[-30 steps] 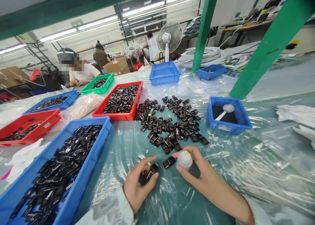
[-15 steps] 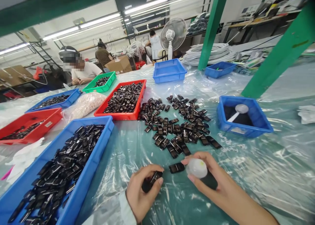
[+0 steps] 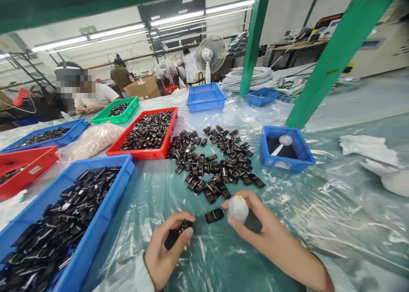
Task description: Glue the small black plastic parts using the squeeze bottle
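My left hand point(image 3: 162, 253) grips a small black part point(image 3: 175, 236) low in the middle of the view, fingers curled round it. My right hand point(image 3: 258, 230) holds a small translucent white bottle point(image 3: 238, 208) with a yellowish cap, tip pointing up. One loose black part point(image 3: 214, 215) lies on the plastic sheet between the two hands. Just beyond them spreads a pile of several black parts point(image 3: 211, 164).
A large blue tray point(image 3: 96, 236) full of black parts sits at my left. Red trays point(image 3: 166, 145), a green tray point(image 3: 128, 113) and blue bins point(image 3: 287, 166) stand further back. A green post point(image 3: 322, 66) rises at right. A co-worker sits at the far left; white cloths point(image 3: 370, 149) lie right.
The view swung to the right and back. Both hands kept their hold on the part and the bottle, staying close together above the sheet.
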Tool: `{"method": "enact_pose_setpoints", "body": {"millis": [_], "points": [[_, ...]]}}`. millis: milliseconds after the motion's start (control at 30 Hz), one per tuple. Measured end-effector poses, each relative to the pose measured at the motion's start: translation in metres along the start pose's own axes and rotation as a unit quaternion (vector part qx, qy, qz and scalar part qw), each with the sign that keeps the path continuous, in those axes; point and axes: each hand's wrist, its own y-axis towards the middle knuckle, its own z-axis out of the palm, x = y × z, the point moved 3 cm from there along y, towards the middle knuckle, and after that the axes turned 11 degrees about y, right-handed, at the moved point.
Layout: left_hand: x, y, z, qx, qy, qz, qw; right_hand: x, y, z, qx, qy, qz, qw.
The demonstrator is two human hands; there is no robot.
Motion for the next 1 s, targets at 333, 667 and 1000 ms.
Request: {"method": "enact_pose_setpoints", "body": {"millis": [333,667,1000], "points": [[0.004,0.002,0.001,-0.013,-0.007,-0.036,0.999,-0.002,0.0,-0.002,0.01,0.017,0.026,0.999],[-0.002,0.002,0.002,-0.002,-0.003,-0.037,0.999,-0.01,0.002,-0.002,0.022,-0.024,0.038,0.999],[-0.011,-0.002,0.001,-0.026,0.082,0.012,0.996,-0.011,0.001,-0.006,-0.038,-0.01,0.008,0.999]]}}
